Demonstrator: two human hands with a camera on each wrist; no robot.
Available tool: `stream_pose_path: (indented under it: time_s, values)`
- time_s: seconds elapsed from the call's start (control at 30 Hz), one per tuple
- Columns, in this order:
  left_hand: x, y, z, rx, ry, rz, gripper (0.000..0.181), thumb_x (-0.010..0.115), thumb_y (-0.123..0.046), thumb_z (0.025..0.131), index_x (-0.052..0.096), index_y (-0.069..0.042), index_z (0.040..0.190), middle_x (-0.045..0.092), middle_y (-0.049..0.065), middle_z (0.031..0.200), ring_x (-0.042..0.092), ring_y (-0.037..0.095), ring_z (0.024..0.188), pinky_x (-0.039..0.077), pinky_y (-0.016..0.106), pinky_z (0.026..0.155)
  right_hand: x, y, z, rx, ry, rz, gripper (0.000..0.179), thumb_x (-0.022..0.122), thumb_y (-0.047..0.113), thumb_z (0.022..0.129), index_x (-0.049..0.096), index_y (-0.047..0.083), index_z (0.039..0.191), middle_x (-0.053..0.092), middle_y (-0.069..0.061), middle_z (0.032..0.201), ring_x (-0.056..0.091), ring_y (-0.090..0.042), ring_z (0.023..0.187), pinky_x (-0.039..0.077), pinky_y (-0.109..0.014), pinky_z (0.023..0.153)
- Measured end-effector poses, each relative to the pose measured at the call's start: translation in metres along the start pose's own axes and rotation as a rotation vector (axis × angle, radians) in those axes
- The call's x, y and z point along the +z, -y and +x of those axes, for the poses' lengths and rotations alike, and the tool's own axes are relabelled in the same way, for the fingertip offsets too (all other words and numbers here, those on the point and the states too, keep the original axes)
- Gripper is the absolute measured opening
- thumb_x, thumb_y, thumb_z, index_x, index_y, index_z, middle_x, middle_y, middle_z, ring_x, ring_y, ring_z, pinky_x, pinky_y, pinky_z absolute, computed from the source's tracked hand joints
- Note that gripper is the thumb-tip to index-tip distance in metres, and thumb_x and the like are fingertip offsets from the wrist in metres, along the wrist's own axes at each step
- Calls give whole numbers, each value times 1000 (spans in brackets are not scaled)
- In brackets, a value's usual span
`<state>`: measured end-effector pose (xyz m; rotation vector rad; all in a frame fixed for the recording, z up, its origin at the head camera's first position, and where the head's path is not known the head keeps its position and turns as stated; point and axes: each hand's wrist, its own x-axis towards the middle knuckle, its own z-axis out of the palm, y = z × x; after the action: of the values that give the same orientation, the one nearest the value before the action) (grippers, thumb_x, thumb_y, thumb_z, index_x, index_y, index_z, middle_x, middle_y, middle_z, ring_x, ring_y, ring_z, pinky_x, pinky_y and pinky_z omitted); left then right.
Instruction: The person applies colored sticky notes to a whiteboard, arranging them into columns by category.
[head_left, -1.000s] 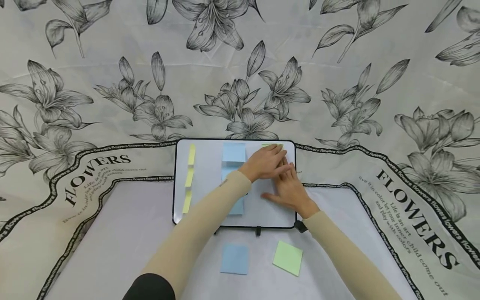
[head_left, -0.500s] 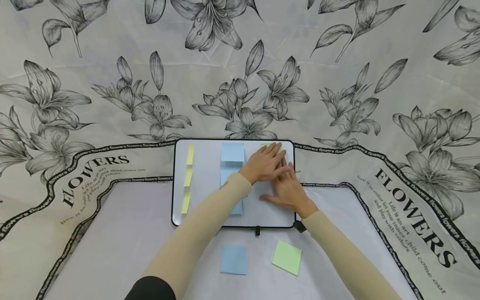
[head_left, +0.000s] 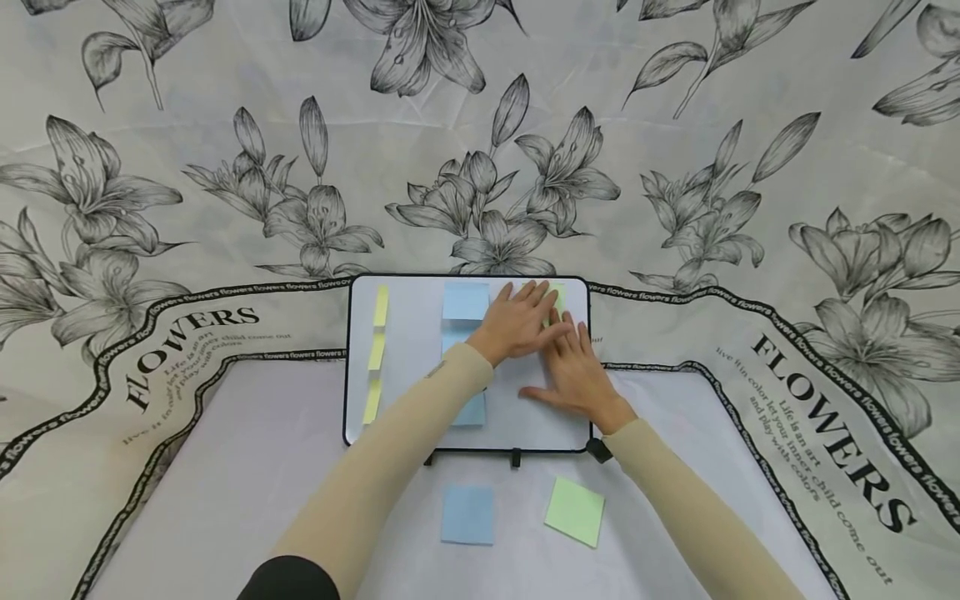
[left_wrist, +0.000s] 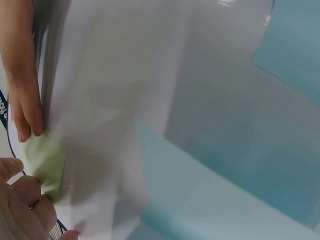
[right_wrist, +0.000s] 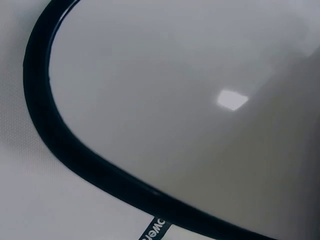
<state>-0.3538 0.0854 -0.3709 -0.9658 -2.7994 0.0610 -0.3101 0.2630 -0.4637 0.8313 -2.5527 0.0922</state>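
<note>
A green sticky note (head_left: 556,302) lies on the upper right of a black-rimmed whiteboard (head_left: 420,392). My left hand (head_left: 513,323) reaches across the board with its fingers extended over the note's left part. Just below the note, my right hand (head_left: 576,371) lies on the board, fingers pointing up and thumb out to the left. Its fingertips touch the note's lower part. In the left wrist view, the green note (left_wrist: 45,162) shows between the fingers of both hands. Neither hand appears in the right wrist view, only the whiteboard's corner (right_wrist: 150,100).
A column of blue sticky notes (head_left: 465,300) runs down the board's middle, partly behind my left arm. Several yellow strips (head_left: 377,352) line its left side. In front lie a blue pad (head_left: 468,517) and a green pad (head_left: 574,512) on the white cloth.
My left hand has drawn back slightly to the left, and more of the green note shows. My right hand stays nearly in place.
</note>
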Motion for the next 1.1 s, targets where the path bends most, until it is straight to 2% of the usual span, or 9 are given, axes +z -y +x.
stream_pose_path:
  time_s: [0.13,0.33,0.5,0.6,0.7,0.9,1.1]
  values:
    - [-4,5,-4,-31,7,16,79,15,-69,105,16,-20,167,17,3,173,19,22,160,15,54,129,0,-1,0,-6,-16,-18,124,70,71,82,9,1,164,1,-27,171,5,-51,157,10,-68,124]
    - [-8,10,-11,-56,29,45,79,16,-70,105,17,-21,167,19,3,173,22,20,159,19,53,128,-1,0,-1,6,-12,-39,123,68,73,82,14,-2,164,5,-30,170,7,-51,157,13,-68,124]
    - [-7,11,-15,-48,42,50,78,17,-70,104,16,-23,167,14,4,174,18,21,160,18,55,128,-3,1,-1,-2,-16,-33,121,70,70,82,16,-3,163,5,-32,169,8,-53,156,14,-69,124]
    - [-5,11,-19,-38,57,33,79,18,-71,104,13,-25,167,9,6,174,13,24,161,14,57,128,-5,2,-1,-8,-6,-39,120,71,69,83,17,-3,163,4,-32,169,7,-53,156,13,-69,124]
    - [-2,12,-26,-22,49,15,81,22,-74,102,13,-26,167,8,7,175,9,28,161,9,60,128,-8,2,-1,-11,-3,-64,117,69,69,85,18,-2,163,7,-31,169,11,-53,155,17,-68,123]
    - [2,13,-49,20,-25,-7,85,29,-77,99,16,-27,167,14,6,174,8,31,161,8,64,127,-19,3,-6,-20,-25,-58,110,73,61,87,24,-3,161,20,-31,167,23,-52,153,26,-68,120]
    - [6,4,-92,90,-153,-44,85,40,-74,98,25,-24,165,23,8,171,18,34,160,18,66,125,-40,10,-28,-34,-49,-17,98,71,52,93,27,-6,159,26,-32,164,27,-54,150,31,-70,116]
